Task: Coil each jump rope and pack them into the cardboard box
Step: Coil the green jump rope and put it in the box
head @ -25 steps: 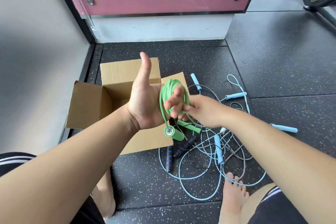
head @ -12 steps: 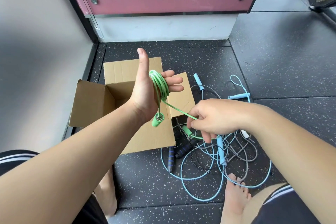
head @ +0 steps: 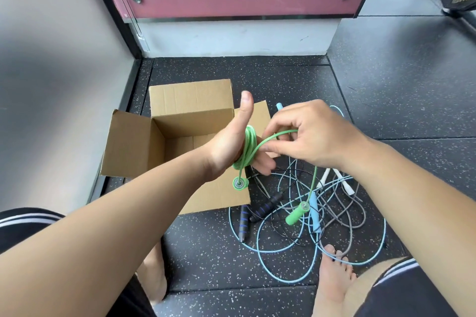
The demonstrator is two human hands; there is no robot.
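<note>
- Located over the right-hand flap of the cardboard box [head: 190, 100], which stands open on the floor [head: 206, 252]: left hand [head: 226, 141], thumb upright, fingers bent, with the green jump rope [head: 248, 147] wound round them in several turns.
- Recorded just beyond, on the side away from the box: right hand [head: 309, 136], thumb and forefinger pinching the free run of the same rope. Hands nearly touching, joined by a short span of rope.
- Hanging below the left hand, in front of the box's near right corner: first green handle [head: 240, 184], end-on to the camera.
- Seen well right of that corner, among the loose ropes [head: 314, 213]: second green handle [head: 296, 215], on a slack length dropping from the right hand. Resting on the floor or hanging: cannot tell.
- Judged: coil ring roughly upright, its axis along the left fingers, pointing away from the box toward the right hand. Next turn therefore best carried by the right hand over and round those fingers.
- Judged: only a short tail left to wind. Left hand nearer the box mouth, so better placed for the drop-in.
- Risk noted: trailing handle snagging in the uncoiled blue, grey and black ropes right of the box.
</note>
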